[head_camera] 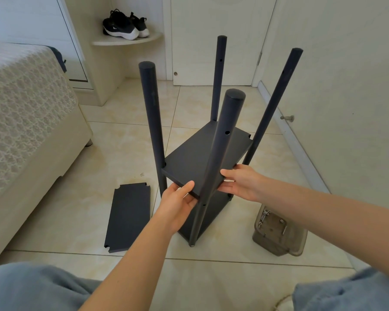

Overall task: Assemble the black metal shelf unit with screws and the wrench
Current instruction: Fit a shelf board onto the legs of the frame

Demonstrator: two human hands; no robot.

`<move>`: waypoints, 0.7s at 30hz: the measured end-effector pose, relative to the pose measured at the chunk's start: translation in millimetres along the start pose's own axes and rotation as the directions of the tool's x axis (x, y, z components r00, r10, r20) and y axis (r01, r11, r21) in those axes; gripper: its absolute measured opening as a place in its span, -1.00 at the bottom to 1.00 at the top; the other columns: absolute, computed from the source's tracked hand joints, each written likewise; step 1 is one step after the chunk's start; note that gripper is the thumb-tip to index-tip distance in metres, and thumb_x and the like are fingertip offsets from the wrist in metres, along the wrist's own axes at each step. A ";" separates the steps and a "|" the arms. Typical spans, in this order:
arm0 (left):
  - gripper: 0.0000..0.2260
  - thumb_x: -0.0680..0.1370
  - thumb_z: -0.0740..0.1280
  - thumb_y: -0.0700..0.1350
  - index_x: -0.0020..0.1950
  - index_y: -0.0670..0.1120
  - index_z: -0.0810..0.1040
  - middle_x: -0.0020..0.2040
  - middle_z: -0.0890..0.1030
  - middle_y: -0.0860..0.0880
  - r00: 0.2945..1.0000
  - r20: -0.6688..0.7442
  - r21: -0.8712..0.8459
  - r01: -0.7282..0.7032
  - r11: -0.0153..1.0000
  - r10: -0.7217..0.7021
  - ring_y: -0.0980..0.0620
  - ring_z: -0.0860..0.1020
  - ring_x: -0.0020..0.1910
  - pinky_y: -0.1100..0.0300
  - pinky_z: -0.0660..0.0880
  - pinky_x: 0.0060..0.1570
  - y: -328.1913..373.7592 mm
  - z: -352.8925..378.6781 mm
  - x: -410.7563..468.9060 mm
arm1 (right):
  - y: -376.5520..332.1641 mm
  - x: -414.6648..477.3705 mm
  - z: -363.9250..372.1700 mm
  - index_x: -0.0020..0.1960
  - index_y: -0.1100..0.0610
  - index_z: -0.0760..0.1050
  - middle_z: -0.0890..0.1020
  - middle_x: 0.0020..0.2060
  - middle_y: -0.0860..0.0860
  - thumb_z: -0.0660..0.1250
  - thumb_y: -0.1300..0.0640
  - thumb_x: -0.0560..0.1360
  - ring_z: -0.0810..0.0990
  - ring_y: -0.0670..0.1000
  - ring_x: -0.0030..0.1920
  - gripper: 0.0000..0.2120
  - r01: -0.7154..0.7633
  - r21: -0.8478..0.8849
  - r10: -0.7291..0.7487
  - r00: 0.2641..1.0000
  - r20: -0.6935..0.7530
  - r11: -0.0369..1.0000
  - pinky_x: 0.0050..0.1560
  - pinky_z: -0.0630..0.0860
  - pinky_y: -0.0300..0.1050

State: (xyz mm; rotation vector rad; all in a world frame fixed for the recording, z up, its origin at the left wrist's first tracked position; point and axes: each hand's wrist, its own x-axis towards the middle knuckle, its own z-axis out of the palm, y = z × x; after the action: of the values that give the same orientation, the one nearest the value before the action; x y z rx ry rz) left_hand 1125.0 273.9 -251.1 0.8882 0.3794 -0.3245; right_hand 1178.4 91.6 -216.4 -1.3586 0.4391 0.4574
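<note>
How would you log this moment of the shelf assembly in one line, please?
middle shelf panel: held between posts | left hand: grips near edge | right hand: grips right edge | spare panel: on floor

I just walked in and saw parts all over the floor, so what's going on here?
A person is putting together a black shelf unit on the tiled floor. The left hand and right hand grip the near end of a shelf panel, held between four upright poles. A lower panel sits near the poles' feet. A spare panel lies flat to the left, and a clear tub holding screws stands to the right. No wrench shows.
</note>
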 end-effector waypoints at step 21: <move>-0.63 0.60 0.33 -0.28 0.40 -0.09 0.45 0.24 0.65 -0.14 0.996 0.026 -0.130 0.086 0.988 -0.084 -0.15 0.67 0.14 -0.11 0.60 0.12 4.0 -14.5 21.6 | -0.5 -2.8 -1.6 0.32 0.18 0.38 0.59 0.19 0.14 0.32 0.27 0.57 0.67 0.14 0.07 -0.67 -0.012 -0.218 0.003 0.999 -0.040 0.976 0.12 0.60 0.10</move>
State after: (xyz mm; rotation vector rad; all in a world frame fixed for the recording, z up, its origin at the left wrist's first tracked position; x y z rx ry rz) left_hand 1143.2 285.3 -266.3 0.7414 0.4158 -0.3825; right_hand 1176.2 89.7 -214.7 -1.5805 0.4357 0.4967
